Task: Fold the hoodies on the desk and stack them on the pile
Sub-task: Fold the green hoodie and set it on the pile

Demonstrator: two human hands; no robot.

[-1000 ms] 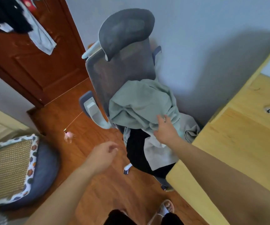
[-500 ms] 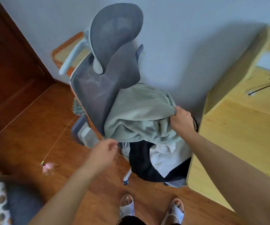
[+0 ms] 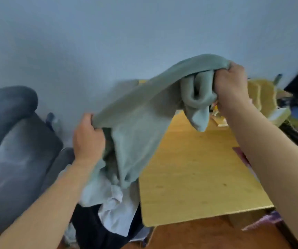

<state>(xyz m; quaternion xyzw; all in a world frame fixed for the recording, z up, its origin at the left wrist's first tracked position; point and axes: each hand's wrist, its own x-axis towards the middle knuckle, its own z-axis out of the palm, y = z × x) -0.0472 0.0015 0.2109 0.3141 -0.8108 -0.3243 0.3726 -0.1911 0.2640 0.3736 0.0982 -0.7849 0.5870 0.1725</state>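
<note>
Between two hands (image 3: 88,139), one hoodie (image 3: 139,112)

Two hands (image 3: 88,139), one hoodie (image 3: 141,112), one desk (image 3: 198,177)

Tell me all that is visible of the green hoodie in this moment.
The green hoodie is pale sage, of soft, thick-looking fabric, unfolded and bunched. It hangs in the air between both hands: the right hand grips one bunched end high above the desk, the left hand grips a lower edge. Its loose part droops onto the clothes on the chair.
</note>
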